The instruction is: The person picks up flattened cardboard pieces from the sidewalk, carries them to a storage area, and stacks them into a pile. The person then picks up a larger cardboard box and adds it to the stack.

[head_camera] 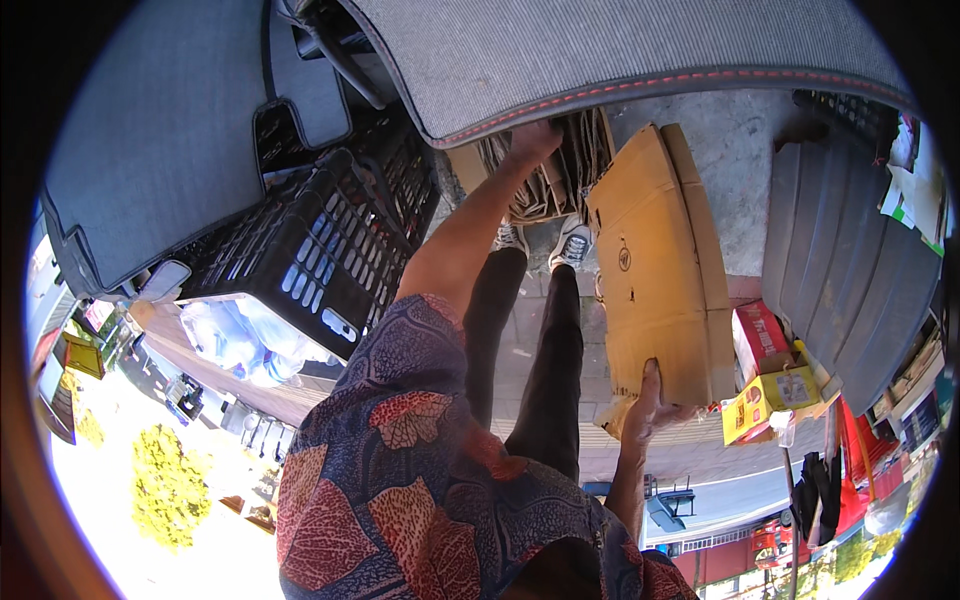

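My right hand (651,411) grips the near end of a flattened brown cardboard box (649,262), thumb on top and fingers underneath. The cardboard stands lengthwise away from me, with a small printed mark on its face. My left hand (535,141) reaches forward to an open cardboard box (469,166) packed with folded cardboard sheets (534,193). The edge of a grey ribbed mat (600,45) with red stitching partly covers that hand, and its fingers are hidden. The packed box sits on the ground just beyond my shoes (571,246).
Left of me stand black plastic crates (341,247), with clear plastic bags (251,337) beside them and another grey mat (157,150) above. On the right are a dark ribbed panel (847,262), a red box (757,334) and a yellow carton (772,397).
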Tool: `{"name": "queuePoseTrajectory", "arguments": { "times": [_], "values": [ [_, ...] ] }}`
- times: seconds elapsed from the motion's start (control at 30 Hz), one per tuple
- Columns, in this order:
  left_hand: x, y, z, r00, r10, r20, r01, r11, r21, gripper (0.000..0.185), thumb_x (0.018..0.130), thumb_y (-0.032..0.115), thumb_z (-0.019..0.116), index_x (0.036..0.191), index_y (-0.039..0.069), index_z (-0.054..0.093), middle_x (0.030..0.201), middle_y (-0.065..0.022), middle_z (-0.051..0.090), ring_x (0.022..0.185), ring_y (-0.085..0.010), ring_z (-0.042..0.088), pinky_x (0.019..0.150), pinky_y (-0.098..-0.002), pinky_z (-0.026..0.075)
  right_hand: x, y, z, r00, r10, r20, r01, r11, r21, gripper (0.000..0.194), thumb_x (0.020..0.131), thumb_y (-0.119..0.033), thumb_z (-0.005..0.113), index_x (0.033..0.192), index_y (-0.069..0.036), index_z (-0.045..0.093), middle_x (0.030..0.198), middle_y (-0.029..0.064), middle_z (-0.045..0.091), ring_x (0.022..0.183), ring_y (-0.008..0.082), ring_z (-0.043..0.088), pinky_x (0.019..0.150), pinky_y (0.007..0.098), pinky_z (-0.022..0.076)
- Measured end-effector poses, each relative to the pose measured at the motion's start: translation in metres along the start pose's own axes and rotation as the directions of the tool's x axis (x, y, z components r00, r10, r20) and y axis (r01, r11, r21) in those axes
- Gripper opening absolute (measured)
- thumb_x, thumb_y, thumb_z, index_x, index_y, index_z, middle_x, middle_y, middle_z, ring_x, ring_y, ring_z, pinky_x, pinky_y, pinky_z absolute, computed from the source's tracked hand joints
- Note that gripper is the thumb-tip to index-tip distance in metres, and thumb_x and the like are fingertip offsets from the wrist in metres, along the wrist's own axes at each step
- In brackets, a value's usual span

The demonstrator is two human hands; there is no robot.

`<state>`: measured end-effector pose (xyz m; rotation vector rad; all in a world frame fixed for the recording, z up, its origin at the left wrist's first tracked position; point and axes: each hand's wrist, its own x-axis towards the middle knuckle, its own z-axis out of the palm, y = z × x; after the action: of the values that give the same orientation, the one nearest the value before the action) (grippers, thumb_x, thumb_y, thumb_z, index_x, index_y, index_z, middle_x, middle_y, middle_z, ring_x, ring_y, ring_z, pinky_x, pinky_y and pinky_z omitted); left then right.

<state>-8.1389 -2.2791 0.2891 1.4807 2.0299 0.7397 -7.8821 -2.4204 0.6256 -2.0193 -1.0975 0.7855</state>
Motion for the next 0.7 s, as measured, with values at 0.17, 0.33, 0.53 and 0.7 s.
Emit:
{"name": "queuePoseTrajectory", "arguments": {
  "times": [0.17,0.33,0.53,0.7],
  "values": [
    [0.011,-0.015,0.008,0.967,-0.074,0.245,0.049,0.993,0.11,0.058,0.068,0.008,0.064,0.125,0.014,0.054,0.12,-0.0166,0.055,0.11,-0.0376,0.056,0.092,-0.0417,0.049,-0.001,0.0,0.0,0.999,0.042,-0.008,-0.042,0.996,-0.078,0.026,0.073,0.001,0.072,0.096,0.008,0.063,0.093,0.0129,0.066,0.081,0.0205,0.062,0.07,0.0336,0.0526],
    [0.021,-0.031,0.002,0.935,0.071,0.347,-0.131,0.98,0.15,0.07,0.064,0.005,0.064,0.132,0.016,0.049,0.119,-0.0174,0.054,0.109,-0.0381,0.055,0.093,-0.0415,0.048,-0.009,-0.01,0.008,0.995,0.097,0.014,-0.096,0.995,-0.038,0.025,0.073,0.0,0.074,0.095,0.008,0.064,0.093,0.0123,0.067,0.081,0.0207,0.063,0.071,0.033,0.0524],
    [0.021,-0.028,-0.013,0.901,0.082,0.426,-0.157,0.977,0.143,0.076,0.065,0.01,0.067,0.136,0.022,0.044,0.123,-0.0148,0.051,0.116,-0.0366,0.051,0.097,-0.0501,0.043,-0.019,-0.012,0.014,0.998,-0.038,0.048,0.044,0.988,-0.146,0.03,0.076,-0.003,0.073,0.1,0.01,0.062,0.095,0.0144,0.065,0.083,0.0207,0.062,0.071,0.0334,0.0536],
    [0.019,0.002,-0.029,0.87,-0.019,0.492,-0.039,0.993,0.107,0.075,0.068,0.018,0.069,0.138,0.02,0.042,0.128,-0.0144,0.049,0.125,-0.0364,0.044,0.103,-0.0585,0.032,-0.014,-0.008,0.013,0.999,0.037,0.02,-0.035,0.991,-0.131,0.028,0.071,-0.001,0.077,0.095,0.008,0.065,0.091,0.0127,0.068,0.079,0.0208,0.064,0.07,0.0339,0.0529]
  ]
}}
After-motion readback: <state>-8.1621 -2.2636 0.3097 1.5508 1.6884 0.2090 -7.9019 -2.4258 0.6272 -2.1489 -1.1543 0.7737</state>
